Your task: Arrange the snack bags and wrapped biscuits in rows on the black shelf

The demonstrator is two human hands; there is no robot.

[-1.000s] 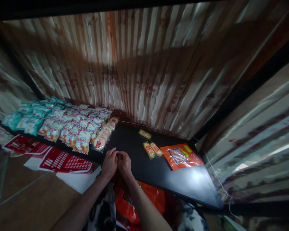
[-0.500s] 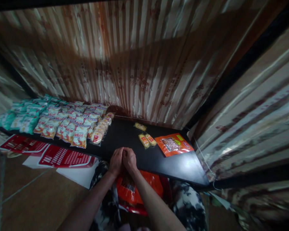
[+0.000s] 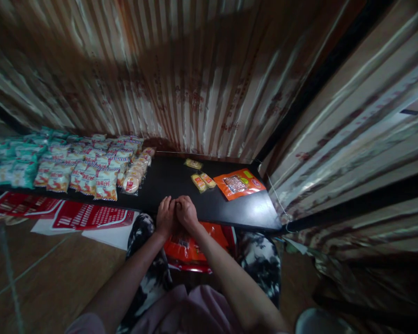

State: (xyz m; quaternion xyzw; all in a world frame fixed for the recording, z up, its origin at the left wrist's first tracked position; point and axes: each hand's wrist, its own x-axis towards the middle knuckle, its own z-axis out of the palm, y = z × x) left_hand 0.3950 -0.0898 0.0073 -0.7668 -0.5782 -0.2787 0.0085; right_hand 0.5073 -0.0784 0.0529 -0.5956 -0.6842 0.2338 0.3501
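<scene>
My left hand and my right hand meet at the front edge of a black shelf. Both have curled fingers, and whatever lies between them is hidden. Just below them, an orange package lies in a red basket between my knees. Beyond my hands on the shelf are small yellow wrapped snacks, a pair and a single one. To their right, a flat orange bag with a clear window lies on the shelf.
Rows of white-and-orange snack bags, teal bags and round wrapped cakes fill the left of the shelf. Red printed sheets hang below its front edge. Striped curtains enclose the back and right side. A thin string runs by the right corner.
The view has tilted down and shifted right, so the shelf sits higher and further left. The fingers of my left hand show slightly more apart; both hands stay together.
</scene>
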